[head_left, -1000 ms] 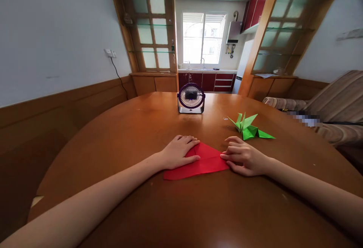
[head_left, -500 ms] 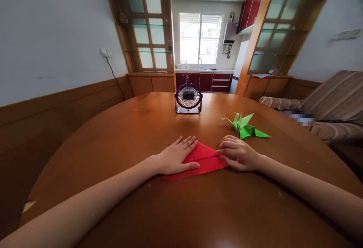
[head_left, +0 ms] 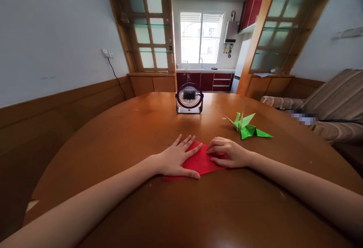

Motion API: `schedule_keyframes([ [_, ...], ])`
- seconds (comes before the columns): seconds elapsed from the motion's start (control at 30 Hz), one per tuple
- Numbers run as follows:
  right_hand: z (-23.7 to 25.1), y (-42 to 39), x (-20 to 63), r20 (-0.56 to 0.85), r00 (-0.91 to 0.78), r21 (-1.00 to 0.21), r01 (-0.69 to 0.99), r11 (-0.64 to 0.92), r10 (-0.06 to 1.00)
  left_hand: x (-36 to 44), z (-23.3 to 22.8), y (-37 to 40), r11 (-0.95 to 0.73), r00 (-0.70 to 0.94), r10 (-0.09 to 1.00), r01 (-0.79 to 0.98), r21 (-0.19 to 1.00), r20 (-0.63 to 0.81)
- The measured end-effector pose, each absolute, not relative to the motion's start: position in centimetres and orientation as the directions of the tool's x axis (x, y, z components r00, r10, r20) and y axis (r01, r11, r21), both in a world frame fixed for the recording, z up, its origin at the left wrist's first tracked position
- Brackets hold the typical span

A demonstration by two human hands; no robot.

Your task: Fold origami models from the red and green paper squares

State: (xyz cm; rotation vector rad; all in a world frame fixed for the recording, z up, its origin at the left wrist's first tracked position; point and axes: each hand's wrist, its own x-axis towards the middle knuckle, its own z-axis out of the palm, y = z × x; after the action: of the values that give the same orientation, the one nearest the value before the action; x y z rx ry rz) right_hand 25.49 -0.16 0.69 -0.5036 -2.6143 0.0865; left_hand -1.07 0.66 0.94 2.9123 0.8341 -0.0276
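A folded sheet of red paper [head_left: 202,162] lies on the table between my hands, partly covered by them. My left hand [head_left: 179,159] rests flat on its left side with the fingers spread and the thumb near the lower edge. At the right side of the sheet, my right hand [head_left: 228,153] has its fingers bent and the thumb close below them, on a folded part of the paper. The fold beneath those fingers is partly hidden. Beyond the right hand stands a green origami crane [head_left: 248,130].
A small purple desk fan [head_left: 189,97] stands farther back on the round wooden table [head_left: 136,127]. To the right is a striped armchair [head_left: 337,100]. Behind the table are glass-shelved cabinets and a kitchen with a window.
My right hand has moved left over the paper from its right tip. My left fingers have spread wider, and the left thumb has shifted slightly down. The crane and fan stay in place.
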Motion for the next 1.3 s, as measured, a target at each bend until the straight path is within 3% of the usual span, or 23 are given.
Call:
schedule_keyframes([
  [0.2,0.4,-0.5,25.9,0.43,-0.827,-0.089,0.36,0.929,0.362,-0.9,1.7,-0.8,-0.896,0.894,0.431,0.44,-0.06,0.126],
  [0.4,0.6,-0.9,25.8,0.438,-0.796,-0.063,0.437,0.897,0.418,-0.7,2.3,-1.6,-0.899,0.901,0.407,0.424,-0.111,0.151],
  [0.63,0.5,-0.8,26.0,0.431,-0.741,-0.138,0.51,0.849,0.515,-1.1,1.4,-0.4,-0.861,0.85,0.497,0.508,-0.017,0.176],
  [0.9,0.5,-0.7,26.2,0.364,-0.763,-0.206,0.493,0.845,0.534,-1.1,1.2,0.1,-0.805,0.783,0.594,0.574,0.151,0.185],
  [1.13,0.8,-0.7,26.3,0.359,-0.734,-0.322,0.482,0.815,0.576,-1.3,1.5,0.2,-0.802,0.787,0.594,0.562,0.203,0.166],
  [1.3,0.8,-0.6,26.4,0.334,-0.754,-0.337,0.465,0.819,0.566,-1.7,1.5,1.0,-0.821,0.811,0.561,0.516,0.245,0.168],
])
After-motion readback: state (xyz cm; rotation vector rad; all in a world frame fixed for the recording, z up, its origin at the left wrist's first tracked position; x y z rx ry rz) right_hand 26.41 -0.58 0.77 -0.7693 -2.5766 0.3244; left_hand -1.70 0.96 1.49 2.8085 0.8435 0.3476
